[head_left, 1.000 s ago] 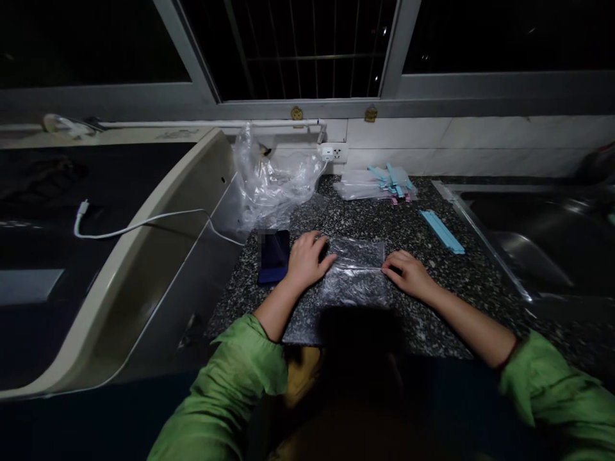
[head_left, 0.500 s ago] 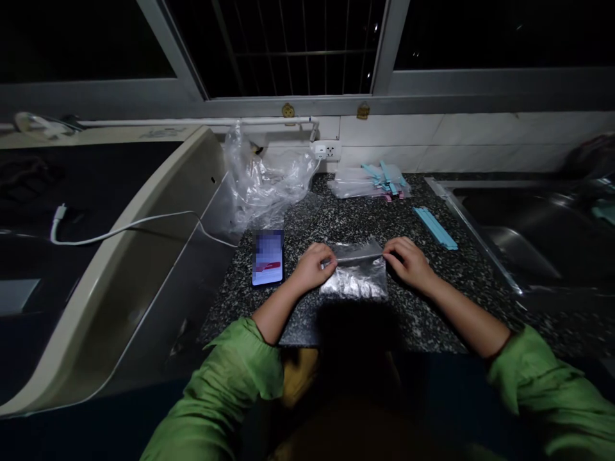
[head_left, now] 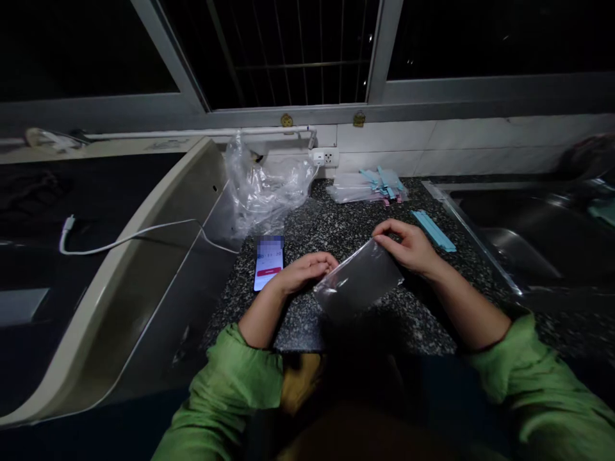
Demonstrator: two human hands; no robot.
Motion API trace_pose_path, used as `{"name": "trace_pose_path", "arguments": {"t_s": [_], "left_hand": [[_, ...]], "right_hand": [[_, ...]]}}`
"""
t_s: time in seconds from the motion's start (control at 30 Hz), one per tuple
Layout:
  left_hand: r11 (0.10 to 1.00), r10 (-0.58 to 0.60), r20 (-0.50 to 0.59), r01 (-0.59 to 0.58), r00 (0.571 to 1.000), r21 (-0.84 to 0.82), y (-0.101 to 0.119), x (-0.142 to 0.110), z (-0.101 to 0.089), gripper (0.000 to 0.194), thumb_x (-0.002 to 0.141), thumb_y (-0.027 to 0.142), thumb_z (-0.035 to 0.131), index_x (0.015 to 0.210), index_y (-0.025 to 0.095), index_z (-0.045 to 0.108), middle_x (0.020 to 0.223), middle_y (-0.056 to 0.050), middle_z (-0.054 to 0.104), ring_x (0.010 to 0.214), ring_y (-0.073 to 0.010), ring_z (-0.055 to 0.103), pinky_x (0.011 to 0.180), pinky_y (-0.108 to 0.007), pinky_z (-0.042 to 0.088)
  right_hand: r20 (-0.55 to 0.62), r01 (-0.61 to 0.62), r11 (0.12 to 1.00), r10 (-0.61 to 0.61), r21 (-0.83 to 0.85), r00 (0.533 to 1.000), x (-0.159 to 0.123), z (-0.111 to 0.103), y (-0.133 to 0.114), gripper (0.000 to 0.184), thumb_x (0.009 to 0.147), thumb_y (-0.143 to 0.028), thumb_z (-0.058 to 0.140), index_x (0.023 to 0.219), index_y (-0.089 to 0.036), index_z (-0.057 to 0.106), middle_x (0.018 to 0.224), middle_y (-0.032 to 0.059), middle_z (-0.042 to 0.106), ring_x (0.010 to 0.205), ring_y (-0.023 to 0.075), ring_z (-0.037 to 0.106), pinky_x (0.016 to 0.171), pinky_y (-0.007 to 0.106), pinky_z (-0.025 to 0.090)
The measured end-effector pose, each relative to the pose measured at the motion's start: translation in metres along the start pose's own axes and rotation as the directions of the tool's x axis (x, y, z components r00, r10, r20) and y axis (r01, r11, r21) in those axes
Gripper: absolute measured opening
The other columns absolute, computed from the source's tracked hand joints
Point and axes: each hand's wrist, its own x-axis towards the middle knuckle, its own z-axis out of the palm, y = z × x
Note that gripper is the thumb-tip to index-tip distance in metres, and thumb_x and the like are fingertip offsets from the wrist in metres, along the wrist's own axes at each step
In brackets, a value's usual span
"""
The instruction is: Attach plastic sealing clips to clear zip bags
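A clear plastic bag hangs tilted over the counter, its upper edge sloping down to the left. My right hand pinches its upper right corner between thumb and fingers. At the bag's left end is my left hand, fingers stretched out and not closed on it; whether the fingertips touch the film I cannot tell. Just left of that hand, a phone with a lit screen lies on the counter. To the right of my right hand lie flat light-blue strips.
Crumpled clear plastic sits at the back left, by a wall socket. Flat clear bags with blue and pink strips lie against the wall. A metal sink is on the right. A white cable crosses the pale-edged appliance on the left.
The bag has been lifted off the counter and tilted. My right hand has moved slightly up and left, still pinching it; my left hand has loosened its pinch and moved slightly left.
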Motion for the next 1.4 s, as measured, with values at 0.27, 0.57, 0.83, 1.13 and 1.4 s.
{"name": "trace_pose_path", "arguments": {"t_s": [0.27, 0.57, 0.83, 1.13, 1.4], "left_hand": [[0.997, -0.082, -0.334, 0.08, 0.939, -0.019, -0.009, 0.042, 0.029, 0.042, 0.05, 0.05, 0.075, 0.065, 0.013, 0.061, 0.054, 0.004, 0.055, 0.05, -0.0074, 0.045, 0.052, -0.02, 0.032], [0.996, -0.009, -0.584, -0.048, 0.812, -0.081, -0.03, 0.041, 0.012, 0.037, 0.052, 0.045, 0.073, 0.064, 0.014, 0.058, 0.056, 0.003, 0.057, 0.05, -0.0078, 0.046, 0.052, -0.02, 0.033], [0.99, 0.008, -0.658, -0.099, 0.753, -0.102, -0.04, 0.047, 0.015, 0.033, 0.059, 0.045, 0.07, 0.068, 0.015, 0.058, 0.056, 0.004, 0.055, 0.053, -0.0088, 0.046, 0.054, -0.021, 0.035], [0.986, -0.048, -0.597, -0.059, 0.801, -0.159, -0.037, 0.045, 0.017, 0.037, 0.053, 0.047, 0.073, 0.067, 0.014, 0.062, 0.055, 0.003, 0.058, 0.052, -0.0092, 0.047, 0.054, -0.021, 0.035], [0.983, -0.149, -0.554, 0.063, 0.819, -0.171, -0.042, 0.045, 0.014, 0.041, 0.043, 0.046, 0.078, 0.061, 0.013, 0.061, 0.053, 0.003, 0.057, 0.049, -0.0084, 0.045, 0.053, -0.021, 0.032]], "right_hand": [[0.143, -0.169, 0.976, 0.149, 0.138, 0.978, 0.008, 0.028, 0.014, 0.022, 0.076, -0.035, 0.053, 0.086, -0.017, 0.06, 0.08, 0.0033, 0.064, 0.074, 0.0154, 0.057, 0.07, 0.03, 0.045], [0.341, -0.54, 0.781, 0.438, 0.313, 0.832, -0.008, 0.042, 0.047, 0.041, 0.057, -0.054, 0.067, 0.069, -0.016, 0.056, 0.063, -0.0016, 0.056, 0.059, 0.0112, 0.049, 0.059, 0.026, 0.037], [0.335, -0.547, 0.796, 0.457, 0.259, 0.824, -0.015, 0.047, 0.047, 0.041, 0.058, -0.056, 0.063, 0.061, -0.017, 0.053, 0.054, -0.005, 0.044, 0.052, 0.0079, 0.038, 0.052, 0.023, 0.027], [0.307, -0.505, 0.839, 0.435, 0.203, 0.846, -0.016, 0.05, 0.052, 0.035, 0.062, -0.052, 0.058, 0.062, -0.017, 0.053, 0.052, -0.0058, 0.039, 0.05, 0.0074, 0.033, 0.05, 0.023, 0.024], [0.277, -0.48, 0.863, 0.429, 0.155, 0.86, -0.014, 0.047, 0.055, 0.031, 0.063, -0.048, 0.056, 0.066, -0.017, 0.055, 0.054, -0.004, 0.044, 0.052, 0.0093, 0.038, 0.052, 0.024, 0.031]]}}
